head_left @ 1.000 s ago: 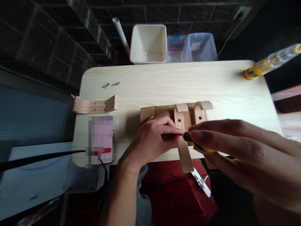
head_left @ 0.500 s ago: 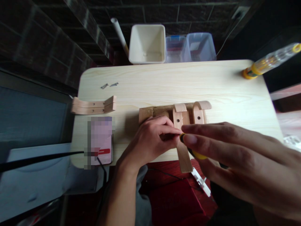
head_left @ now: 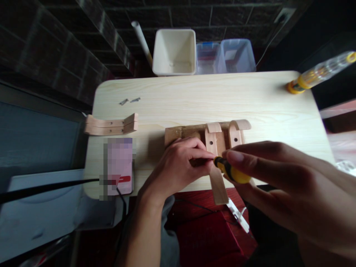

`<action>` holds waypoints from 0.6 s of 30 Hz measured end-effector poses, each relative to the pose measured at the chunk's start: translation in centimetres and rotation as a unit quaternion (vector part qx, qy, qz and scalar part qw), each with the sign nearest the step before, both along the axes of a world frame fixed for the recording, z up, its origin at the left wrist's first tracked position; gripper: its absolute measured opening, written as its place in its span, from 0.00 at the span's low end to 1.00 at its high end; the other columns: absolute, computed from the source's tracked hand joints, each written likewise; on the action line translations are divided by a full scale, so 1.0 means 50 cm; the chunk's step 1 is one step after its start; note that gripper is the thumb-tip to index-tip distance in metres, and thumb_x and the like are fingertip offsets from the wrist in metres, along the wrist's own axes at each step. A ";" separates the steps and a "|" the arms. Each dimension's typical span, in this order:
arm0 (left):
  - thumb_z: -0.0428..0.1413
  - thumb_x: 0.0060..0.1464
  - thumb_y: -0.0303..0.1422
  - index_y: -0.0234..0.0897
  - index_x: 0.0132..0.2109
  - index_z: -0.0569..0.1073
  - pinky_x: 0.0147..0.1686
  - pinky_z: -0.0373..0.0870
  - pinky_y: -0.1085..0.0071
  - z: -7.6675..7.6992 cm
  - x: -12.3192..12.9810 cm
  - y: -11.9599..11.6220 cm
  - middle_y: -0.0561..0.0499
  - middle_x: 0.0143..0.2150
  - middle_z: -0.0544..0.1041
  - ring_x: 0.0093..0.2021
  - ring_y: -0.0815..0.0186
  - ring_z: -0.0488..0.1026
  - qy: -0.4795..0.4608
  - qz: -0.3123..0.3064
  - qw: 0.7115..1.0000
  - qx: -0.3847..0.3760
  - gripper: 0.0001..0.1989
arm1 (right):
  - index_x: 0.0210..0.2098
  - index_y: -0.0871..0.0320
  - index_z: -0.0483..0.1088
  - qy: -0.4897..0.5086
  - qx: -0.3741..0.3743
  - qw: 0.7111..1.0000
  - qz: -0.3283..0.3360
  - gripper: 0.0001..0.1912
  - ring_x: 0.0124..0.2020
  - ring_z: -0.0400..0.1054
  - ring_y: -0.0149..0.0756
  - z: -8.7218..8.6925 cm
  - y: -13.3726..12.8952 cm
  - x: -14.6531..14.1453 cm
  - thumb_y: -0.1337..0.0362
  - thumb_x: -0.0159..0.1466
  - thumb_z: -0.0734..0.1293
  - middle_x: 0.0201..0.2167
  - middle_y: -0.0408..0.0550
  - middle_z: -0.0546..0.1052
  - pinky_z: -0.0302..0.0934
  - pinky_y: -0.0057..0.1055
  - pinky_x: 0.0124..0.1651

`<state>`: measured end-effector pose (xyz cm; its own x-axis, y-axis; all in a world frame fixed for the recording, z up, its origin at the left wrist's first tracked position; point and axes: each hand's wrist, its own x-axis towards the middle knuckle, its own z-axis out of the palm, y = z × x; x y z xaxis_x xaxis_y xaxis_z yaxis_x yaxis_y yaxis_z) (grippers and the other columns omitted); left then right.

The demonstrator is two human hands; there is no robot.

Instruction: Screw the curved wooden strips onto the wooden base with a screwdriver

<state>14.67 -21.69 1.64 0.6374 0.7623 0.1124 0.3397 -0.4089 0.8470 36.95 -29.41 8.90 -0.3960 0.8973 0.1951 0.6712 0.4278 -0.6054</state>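
Note:
My right hand [head_left: 267,174] grips a yellow-and-black screwdriver [head_left: 239,175] by its handle, the thumb and fingers around it. The driver points left, toward a curved wooden hook [head_left: 218,187] on a wooden board [head_left: 174,134]. My left hand [head_left: 180,163] rests over the board, thumb and forefinger pinched at the front of the driver; what they pinch is hidden. A second curved wooden hook [head_left: 236,133] lies to the right on the board, partly behind my right hand. Each hook shows a dark hole near its upper bend.
Two joined curved wooden pieces [head_left: 111,127] lie on the left of the table [head_left: 222,96], with a phone [head_left: 124,163] below them and several screws [head_left: 129,101] above. A clear-and-yellow screwdriver [head_left: 319,74] stands at the far right corner. Bins [head_left: 174,70] are behind.
My right hand has turned and shifted slightly right along the screwdriver, so more of its handle shows. My left hand and the wooden pieces stay nearly where they were.

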 end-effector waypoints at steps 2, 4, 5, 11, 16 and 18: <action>0.61 0.61 0.24 0.40 0.36 0.83 0.41 0.73 0.68 0.000 0.000 0.000 0.54 0.36 0.82 0.36 0.67 0.79 -0.002 -0.004 1.000 -0.003 0.08 | 0.69 0.43 0.70 -0.013 0.006 1.000 0.013 0.26 0.48 0.83 0.36 0.002 0.001 0.003 0.64 0.73 0.69 0.59 0.42 0.82 0.81 0.26 0.47; 0.60 0.61 0.24 0.41 0.36 0.83 0.41 0.74 0.67 0.000 0.000 0.000 0.54 0.36 0.82 0.36 0.67 0.79 -0.011 -0.004 1.000 -0.008 0.09 | 0.70 0.43 0.69 -0.027 0.017 0.999 0.019 0.28 0.51 0.83 0.40 0.005 -0.002 0.004 0.63 0.73 0.70 0.62 0.42 0.81 0.81 0.31 0.52; 0.61 0.60 0.23 0.41 0.37 0.83 0.41 0.74 0.67 -0.001 0.001 0.000 0.55 0.35 0.82 0.36 0.67 0.79 -0.016 -0.002 1.000 -0.010 0.09 | 0.71 0.43 0.68 -0.036 0.020 0.999 0.021 0.29 0.52 0.83 0.41 0.008 -0.004 0.005 0.63 0.72 0.70 0.63 0.42 0.81 0.81 0.32 0.53; 0.62 0.60 0.25 0.41 0.38 0.86 0.44 0.73 0.67 -0.007 0.000 0.002 0.54 0.36 0.83 0.36 0.68 0.78 -0.023 0.003 1.000 -0.013 0.08 | 0.71 0.49 0.69 -0.034 0.018 0.997 0.060 0.29 0.51 0.83 0.39 0.017 -0.006 0.013 0.66 0.71 0.71 0.64 0.45 0.80 0.80 0.29 0.53; 0.63 0.61 0.25 0.42 0.38 0.87 0.46 0.73 0.69 -0.009 -0.003 -0.001 0.54 0.38 0.84 0.38 0.68 0.78 -0.007 -0.002 1.000 -0.027 0.09 | 0.63 0.48 0.74 -0.002 -0.006 1.000 0.020 0.21 0.42 0.81 0.32 0.016 -0.006 0.015 0.67 0.72 0.71 0.54 0.42 0.84 0.77 0.25 0.45; 0.63 0.61 0.26 0.42 0.40 0.88 0.46 0.73 0.69 -0.011 -0.003 -0.001 0.54 0.38 0.84 0.38 0.68 0.78 -0.006 -0.003 1.000 -0.026 0.09 | 0.60 0.48 0.77 0.011 -0.014 1.000 -0.004 0.17 0.41 0.81 0.33 0.017 -0.010 0.012 0.65 0.73 0.70 0.51 0.43 0.84 0.77 0.27 0.42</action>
